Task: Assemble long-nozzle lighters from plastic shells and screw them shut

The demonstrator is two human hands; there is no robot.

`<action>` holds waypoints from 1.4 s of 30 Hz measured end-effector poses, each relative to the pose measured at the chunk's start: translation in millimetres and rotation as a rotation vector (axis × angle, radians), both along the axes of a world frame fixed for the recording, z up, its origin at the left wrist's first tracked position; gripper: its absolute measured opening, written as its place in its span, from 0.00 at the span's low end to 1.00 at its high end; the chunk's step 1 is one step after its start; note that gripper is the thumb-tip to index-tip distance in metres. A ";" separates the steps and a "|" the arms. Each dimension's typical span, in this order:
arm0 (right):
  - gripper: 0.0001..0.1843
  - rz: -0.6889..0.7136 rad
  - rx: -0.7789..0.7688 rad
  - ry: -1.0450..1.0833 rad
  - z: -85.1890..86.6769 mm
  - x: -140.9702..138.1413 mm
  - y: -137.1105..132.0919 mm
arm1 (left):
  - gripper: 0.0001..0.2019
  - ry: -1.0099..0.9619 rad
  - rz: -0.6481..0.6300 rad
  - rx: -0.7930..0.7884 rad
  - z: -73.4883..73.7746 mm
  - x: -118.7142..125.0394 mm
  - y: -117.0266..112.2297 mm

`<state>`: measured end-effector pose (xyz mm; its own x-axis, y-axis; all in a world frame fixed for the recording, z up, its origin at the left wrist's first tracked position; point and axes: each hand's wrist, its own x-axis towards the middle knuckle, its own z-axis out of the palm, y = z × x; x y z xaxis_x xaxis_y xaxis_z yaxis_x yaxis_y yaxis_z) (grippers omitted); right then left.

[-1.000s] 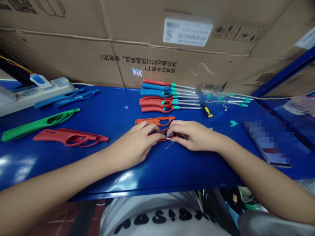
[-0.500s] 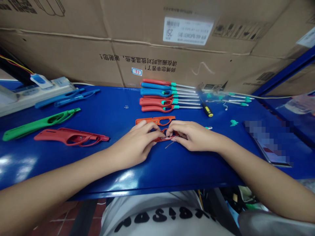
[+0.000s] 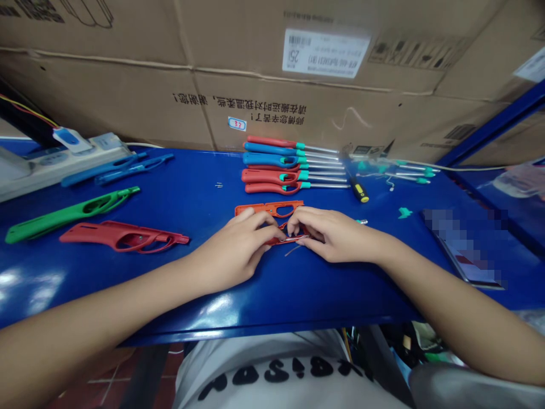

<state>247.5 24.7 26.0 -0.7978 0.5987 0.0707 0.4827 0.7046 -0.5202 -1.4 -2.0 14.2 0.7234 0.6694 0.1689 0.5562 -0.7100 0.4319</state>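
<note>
Both your left hand (image 3: 232, 244) and right hand (image 3: 336, 236) meet over the red casing (image 3: 279, 241), which lies in front of you on the blue table (image 3: 298, 301), its long axis running left to right. Left covers its left end, right its right; neither is clearly nearer. Your fingers curl in at it, but I cannot tell whether either hand grips it. The orange shell (image 3: 259, 209) lies just beyond, roughly parallel.
</note>
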 end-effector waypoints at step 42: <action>0.08 0.052 0.041 -0.045 0.3 3.9 0.4 | 0.15 0.023 -0.027 0.069 0.9 -0.8 2.9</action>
<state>251.4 25.1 26.3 -0.8305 0.5540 0.0575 0.4676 0.7495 -0.4686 -2.2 0.9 15.1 0.7452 0.6372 0.1968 0.5458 -0.7523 0.3689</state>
